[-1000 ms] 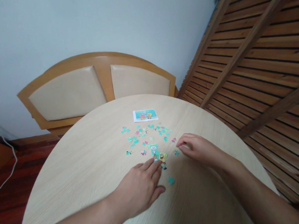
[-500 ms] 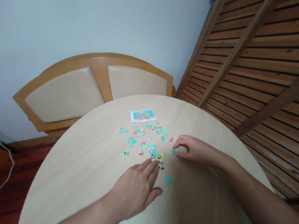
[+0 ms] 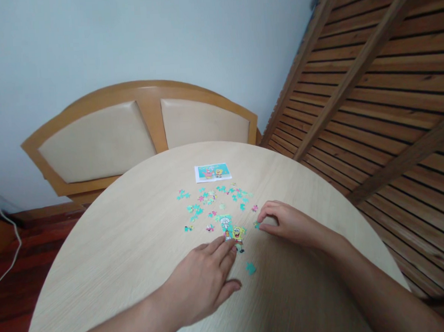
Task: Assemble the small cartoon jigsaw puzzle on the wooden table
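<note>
A partly joined jigsaw puzzle (image 3: 226, 222) with cartoon figures lies on the table. My left hand (image 3: 204, 275) rests flat with its fingertips on the lower left of this joined part, its thumb held apart. To the right of it, my right hand (image 3: 285, 222) has thumb and index finger closed at a small puzzle piece (image 3: 256, 225), which still touches or lies close to the tabletop. A loose teal puzzle piece (image 3: 250, 268) sits below the joined part, between the two forearms. A pink puzzle piece (image 3: 254, 208) is just above my right fingertips.
Several loose puzzle pieces (image 3: 196, 209) are scattered beyond the joined part on the round wooden table (image 3: 129, 252). Behind them lies a printed picture card (image 3: 213, 172). A chair with cream panels (image 3: 96, 143) stands at the far edge, and a slatted wooden structure (image 3: 371, 86) rises at the right.
My right thumb and index finger have come closer together on the small piece. My left hand stays in place on the joined part.
</note>
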`<state>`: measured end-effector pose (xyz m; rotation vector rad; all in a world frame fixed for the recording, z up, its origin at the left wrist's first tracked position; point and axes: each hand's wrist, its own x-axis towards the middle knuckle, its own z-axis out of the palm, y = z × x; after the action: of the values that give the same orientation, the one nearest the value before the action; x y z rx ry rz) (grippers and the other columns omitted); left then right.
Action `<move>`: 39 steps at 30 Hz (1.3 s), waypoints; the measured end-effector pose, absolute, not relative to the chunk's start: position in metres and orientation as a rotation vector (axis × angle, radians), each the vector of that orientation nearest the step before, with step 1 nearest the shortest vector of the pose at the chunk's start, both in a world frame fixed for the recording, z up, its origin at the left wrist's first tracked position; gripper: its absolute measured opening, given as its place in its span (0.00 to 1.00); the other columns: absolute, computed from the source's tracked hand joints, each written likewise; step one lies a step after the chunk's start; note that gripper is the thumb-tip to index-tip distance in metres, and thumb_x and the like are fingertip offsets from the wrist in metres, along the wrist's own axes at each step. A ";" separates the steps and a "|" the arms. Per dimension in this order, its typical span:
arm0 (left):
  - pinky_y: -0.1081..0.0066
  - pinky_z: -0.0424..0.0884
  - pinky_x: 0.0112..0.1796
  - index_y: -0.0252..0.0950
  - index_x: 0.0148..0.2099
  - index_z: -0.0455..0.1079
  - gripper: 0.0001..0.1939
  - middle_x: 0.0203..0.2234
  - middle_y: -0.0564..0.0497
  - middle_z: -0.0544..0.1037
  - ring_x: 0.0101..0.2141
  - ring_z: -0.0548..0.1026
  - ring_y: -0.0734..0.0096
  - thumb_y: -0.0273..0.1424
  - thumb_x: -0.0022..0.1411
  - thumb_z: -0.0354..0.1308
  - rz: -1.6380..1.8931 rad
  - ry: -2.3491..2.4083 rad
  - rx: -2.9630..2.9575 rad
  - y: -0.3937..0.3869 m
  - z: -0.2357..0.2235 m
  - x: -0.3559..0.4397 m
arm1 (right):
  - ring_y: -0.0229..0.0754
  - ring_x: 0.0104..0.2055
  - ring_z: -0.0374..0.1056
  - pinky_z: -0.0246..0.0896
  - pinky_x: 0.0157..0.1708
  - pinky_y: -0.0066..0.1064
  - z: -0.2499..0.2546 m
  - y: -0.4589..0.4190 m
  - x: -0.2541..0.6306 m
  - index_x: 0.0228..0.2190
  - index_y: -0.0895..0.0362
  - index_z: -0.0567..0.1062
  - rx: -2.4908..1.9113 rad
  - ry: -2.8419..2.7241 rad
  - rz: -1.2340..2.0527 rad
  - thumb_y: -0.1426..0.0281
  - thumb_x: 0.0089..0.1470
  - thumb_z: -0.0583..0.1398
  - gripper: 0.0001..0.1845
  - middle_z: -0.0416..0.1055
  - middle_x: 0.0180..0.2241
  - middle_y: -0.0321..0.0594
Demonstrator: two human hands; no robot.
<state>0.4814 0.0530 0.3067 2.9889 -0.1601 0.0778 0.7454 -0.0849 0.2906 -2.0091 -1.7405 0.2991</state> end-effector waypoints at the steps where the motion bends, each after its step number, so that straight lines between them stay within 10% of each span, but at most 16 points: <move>1: 0.54 0.70 0.57 0.29 0.64 0.64 0.27 0.63 0.39 0.67 0.62 0.65 0.50 0.43 0.73 0.49 0.090 -0.167 2.983 0.054 0.306 0.481 | 0.46 0.43 0.71 0.65 0.47 0.39 0.291 -0.085 0.746 0.34 0.54 0.79 -2.013 -1.739 0.294 0.67 0.57 0.62 0.05 0.76 0.38 0.42; 9: 0.55 0.70 0.56 0.29 0.64 0.64 0.27 0.62 0.39 0.68 0.61 0.67 0.51 0.44 0.73 0.48 0.124 -0.194 2.990 0.056 0.307 0.481 | 0.46 0.43 0.71 0.66 0.47 0.40 0.291 -0.081 0.741 0.36 0.55 0.78 -1.977 -1.711 0.126 0.69 0.57 0.62 0.06 0.77 0.38 0.43; 19: 0.55 0.70 0.55 0.29 0.63 0.64 0.27 0.61 0.38 0.68 0.60 0.67 0.51 0.44 0.74 0.46 0.144 -0.218 2.988 0.056 0.307 0.482 | 0.58 0.69 0.49 0.48 0.63 0.57 0.270 -0.055 0.723 0.63 0.52 0.65 -2.082 -1.820 0.044 0.55 0.64 0.55 0.30 0.61 0.65 0.46; 39: 0.59 0.72 0.53 0.30 0.56 0.69 0.21 0.58 0.39 0.71 0.58 0.68 0.53 0.41 0.74 0.47 0.140 -0.224 2.986 0.067 0.318 0.479 | 0.60 0.72 0.41 0.45 0.64 0.61 0.269 -0.067 0.740 0.65 0.52 0.62 -2.213 -1.843 0.037 0.56 0.68 0.49 0.29 0.53 0.68 0.44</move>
<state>0.4793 0.0666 0.3183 2.9862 -0.2237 0.1396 0.7401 -0.0669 0.2688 -2.2134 -1.8430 0.0374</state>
